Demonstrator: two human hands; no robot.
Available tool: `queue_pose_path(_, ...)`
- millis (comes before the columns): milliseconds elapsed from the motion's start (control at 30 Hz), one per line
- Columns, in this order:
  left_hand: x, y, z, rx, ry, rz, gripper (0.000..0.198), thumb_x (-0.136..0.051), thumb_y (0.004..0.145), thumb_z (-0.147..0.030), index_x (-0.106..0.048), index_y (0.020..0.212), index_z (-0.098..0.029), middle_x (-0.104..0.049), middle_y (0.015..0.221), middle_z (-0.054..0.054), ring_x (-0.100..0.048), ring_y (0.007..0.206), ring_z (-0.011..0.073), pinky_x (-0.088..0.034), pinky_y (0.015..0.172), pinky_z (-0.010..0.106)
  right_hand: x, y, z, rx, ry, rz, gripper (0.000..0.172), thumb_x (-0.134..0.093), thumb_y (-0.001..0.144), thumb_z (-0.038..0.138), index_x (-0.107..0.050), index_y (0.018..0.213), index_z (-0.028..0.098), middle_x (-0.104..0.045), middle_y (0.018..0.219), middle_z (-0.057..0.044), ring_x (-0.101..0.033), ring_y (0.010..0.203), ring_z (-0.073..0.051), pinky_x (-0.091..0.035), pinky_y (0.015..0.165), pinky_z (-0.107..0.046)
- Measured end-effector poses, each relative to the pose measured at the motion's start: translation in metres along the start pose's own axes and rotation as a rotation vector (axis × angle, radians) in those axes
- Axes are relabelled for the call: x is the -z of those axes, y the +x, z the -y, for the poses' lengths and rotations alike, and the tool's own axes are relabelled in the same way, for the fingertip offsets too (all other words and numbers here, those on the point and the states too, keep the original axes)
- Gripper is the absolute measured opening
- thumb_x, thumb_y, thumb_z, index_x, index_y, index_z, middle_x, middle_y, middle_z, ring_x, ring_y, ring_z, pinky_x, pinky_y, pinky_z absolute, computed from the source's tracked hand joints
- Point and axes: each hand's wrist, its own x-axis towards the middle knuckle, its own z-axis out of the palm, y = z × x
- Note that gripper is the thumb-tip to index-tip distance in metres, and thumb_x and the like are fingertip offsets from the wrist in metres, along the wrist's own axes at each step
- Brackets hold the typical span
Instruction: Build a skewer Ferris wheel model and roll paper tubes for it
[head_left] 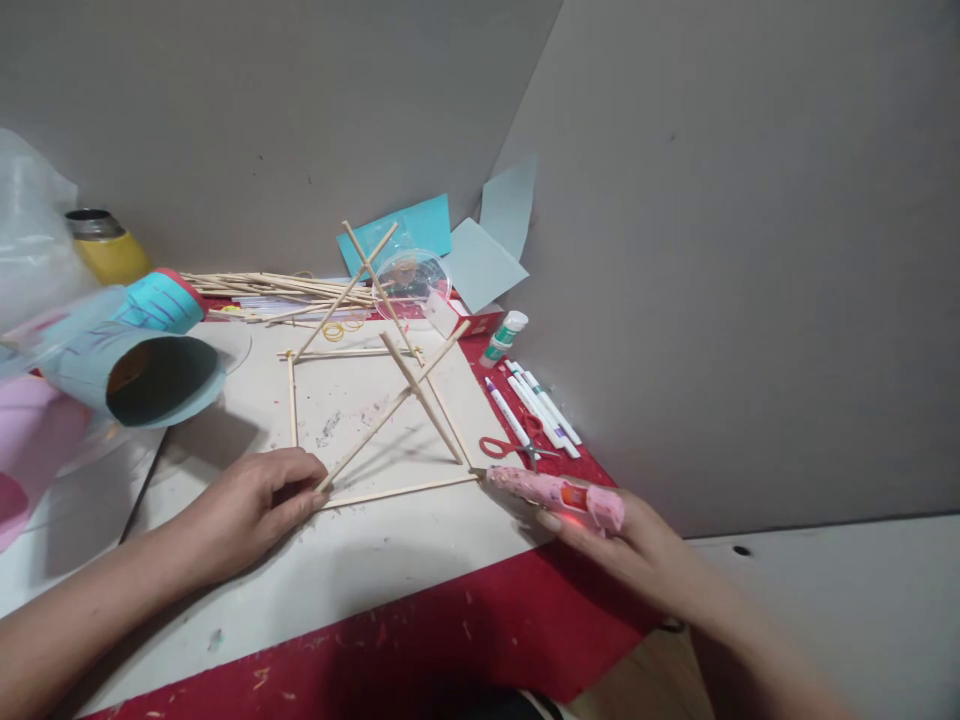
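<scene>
Head view: wooden stick frame stands centre on the white board, two crossed stick pairs rising from its near and far sides. Left hand pinches the frame's 7 o'clock corner, thumb and fingertips closed on the sticks. Right hand grips a pink hot glue gun, nozzle at the 4 o'clock corner; contact or slight gap, can't tell.

Risks, judged: lower end of one near crossed stick seems to stop just short of that corner, so glue may not bridge it and the joint could be weak. Nozzle push could skew the base, since the left hand steadies only the opposite near corner. Tall crossed pairs look slender; a knock could twist the joints. Hot tip or drip would burn fingers if the left hand slid over to 4 o'clock. Red-handled scissors lie just beyond the gun at 1 o'clock; gun could snag them.

Labels: glue bottle at 1 o'clock has a green label, text too small. White markers: no brand legible. Red box: nothing readable. Blue paper tube at 9 o'clock: purple lines, no lettering made out.
</scene>
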Motion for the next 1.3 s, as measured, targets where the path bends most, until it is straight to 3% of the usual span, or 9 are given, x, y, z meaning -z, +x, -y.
queue_pose_path(100,-0.0003,0.0003,-0.0002,-0.006,0.015,0.0,0.03,-0.042,0.095,-0.033,-0.059,0.077,-0.016,-0.056,0.071,0.001,-0.05,0.064,0.0117,-0.038,0.061,0.023,0.0002,0.0003,-0.0006,-0.009,-0.027,0.004,0.045,-0.051,0.095,0.043,-0.057,0.136,0.028,-0.061,0.134,-0.006,-0.06,0.12,-0.028,-0.05,0.102,-0.044)
queue_pose_path(267,0.0003,0.0003,-0.0001,-0.019,-0.003,0.006,0.029,-0.043,0.095,-0.032,-0.06,0.078,-0.016,-0.057,0.072,0.001,-0.05,0.065,0.012,-0.039,0.062,0.023,0.0002,0.0008,-0.0011,0.001,-0.014,0.026,0.042,-0.05,0.096,0.04,-0.057,0.136,0.031,-0.056,0.141,-0.003,-0.054,0.128,-0.027,-0.043,0.108,-0.045)
queue_pose_path(667,0.0008,0.0001,0.0007,-0.02,-0.039,0.022,0.028,-0.045,0.095,-0.032,-0.062,0.079,-0.017,-0.06,0.074,0.002,-0.054,0.067,0.0122,-0.04,0.063,0.023,0.0002,-0.0002,-0.0016,-0.006,0.015,0.053,0.04,-0.048,0.097,0.039,-0.057,0.136,0.032,-0.054,0.143,-0.002,-0.05,0.131,-0.024,-0.042,0.109,-0.041)
queue_pose_path(1300,0.0011,0.0003,0.0013,-0.02,-0.037,0.025,0.027,-0.045,0.095,-0.031,-0.062,0.08,-0.018,-0.06,0.075,0.002,-0.054,0.069,0.0126,-0.04,0.064,0.023,-0.0002,-0.0013,-0.0011,-0.014,-0.018,0.031,0.041,-0.05,0.096,0.04,-0.058,0.135,0.032,-0.055,0.141,-0.002,-0.053,0.128,-0.024,-0.042,0.109,-0.041)
